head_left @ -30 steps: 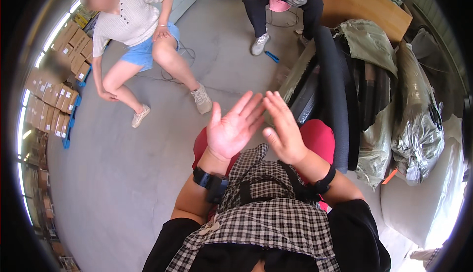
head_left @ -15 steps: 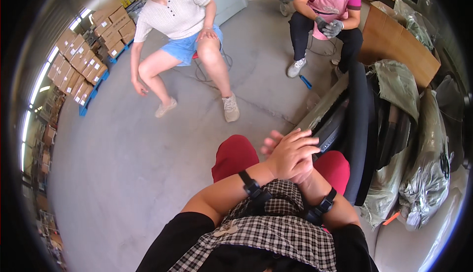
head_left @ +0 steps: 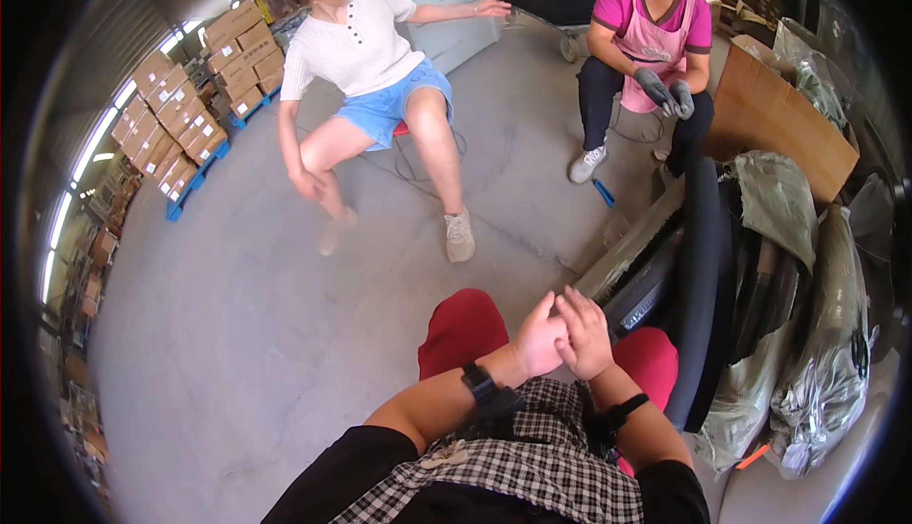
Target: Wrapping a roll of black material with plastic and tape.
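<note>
Where the hands meet: left hand point(head_left: 540, 345) and right hand point(head_left: 589, 343) touching, in front of the wearer's checked apron point(head_left: 522, 467), between the red knees point(head_left: 463, 329).
Right hand: fingers stretched, loosely together, lying over the left; nothing held that shows.
Left hand: thumb side up, fingers mostly hidden behind the right; can't tell how far spread, no item visible in it.
Wrists: black bands on both.
Nearest goods: dark roll point(head_left: 701, 277), upper right of the right hand, beside the right knee, apart from both hands.
Done: hands in contact with each other only; roll untouched by them.
Left over: dark roll stands among partly wrapped pieces, green-grey wrapping point(head_left: 777, 203) over some, plastic-wrapped bundle point(head_left: 825, 334) alongside; amount remaining can't be judged.
Pink-apron co-worker: seated ahead right, grey gloves point(head_left: 655, 90) near each other, blue tool point(head_left: 603, 192) on the floor by one shoe.
White-top co-worker: seated ahead left, one arm out sideways, other hand by the knee.
Cartons: stacked point(head_left: 171, 130) on blue pallet point(head_left: 198, 180), far left.
</note>
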Tool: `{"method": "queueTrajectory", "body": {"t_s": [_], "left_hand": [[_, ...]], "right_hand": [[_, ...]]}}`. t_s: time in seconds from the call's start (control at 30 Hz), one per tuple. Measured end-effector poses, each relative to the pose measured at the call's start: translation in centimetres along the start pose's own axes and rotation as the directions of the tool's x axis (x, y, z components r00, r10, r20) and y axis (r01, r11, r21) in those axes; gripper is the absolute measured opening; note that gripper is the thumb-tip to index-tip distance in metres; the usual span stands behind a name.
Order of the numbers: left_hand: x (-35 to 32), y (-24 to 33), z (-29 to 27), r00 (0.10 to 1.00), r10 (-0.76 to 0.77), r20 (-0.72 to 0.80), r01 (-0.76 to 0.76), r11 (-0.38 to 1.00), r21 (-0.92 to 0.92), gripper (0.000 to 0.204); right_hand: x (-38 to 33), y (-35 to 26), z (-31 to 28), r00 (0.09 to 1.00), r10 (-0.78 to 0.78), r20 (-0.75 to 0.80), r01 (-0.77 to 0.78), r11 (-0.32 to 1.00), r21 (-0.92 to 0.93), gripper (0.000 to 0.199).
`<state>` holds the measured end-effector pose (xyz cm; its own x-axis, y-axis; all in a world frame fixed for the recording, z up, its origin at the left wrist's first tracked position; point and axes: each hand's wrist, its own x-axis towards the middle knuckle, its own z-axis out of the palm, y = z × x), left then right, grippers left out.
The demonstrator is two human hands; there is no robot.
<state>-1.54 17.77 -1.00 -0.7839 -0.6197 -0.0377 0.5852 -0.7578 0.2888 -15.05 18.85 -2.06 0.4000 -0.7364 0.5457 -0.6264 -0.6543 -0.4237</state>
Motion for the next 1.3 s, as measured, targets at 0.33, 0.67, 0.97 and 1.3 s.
{"method": "queueTrajectory", "body": {"t_s": [0.33, 0.67, 0.97, 1.3], "left_hand": [[-3.2, 0.3, -9.7, 0.841, -0.035, -0.541, 0.142, 0.977, 0.159, 0.046], [-2.8, -2.6, -14.4, 0.701, 0.052, -0.711, 0.457, 0.733, 0.504, 0.03], [-2.4, -2.8, -15.1, 0.671, 0.089, -0.736, 0.453, 0.737, 0.502, 0.028], [-2.7, -2.8, -14.4, 0.666, 0.112, -0.737, 0.435, 0.745, 0.506, 0.025]], "right_hand": [[-9.5, 8.8, 9.2, 0.49, 0.695, 0.526, -0.84, 0.215, 0.499, 0.035], [-10.0, 9.3, 9.3, 0.539, 0.624, 0.567, -0.833, 0.494, 0.248, 0.035], [-9.6, 8.9, 8.8, 0.544, 0.62, 0.565, -0.826, 0.514, 0.231, 0.035], [-9.5, 8.5, 8.4, 0.575, 0.61, 0.545, -0.807, 0.535, 0.251, 0.034]]}}
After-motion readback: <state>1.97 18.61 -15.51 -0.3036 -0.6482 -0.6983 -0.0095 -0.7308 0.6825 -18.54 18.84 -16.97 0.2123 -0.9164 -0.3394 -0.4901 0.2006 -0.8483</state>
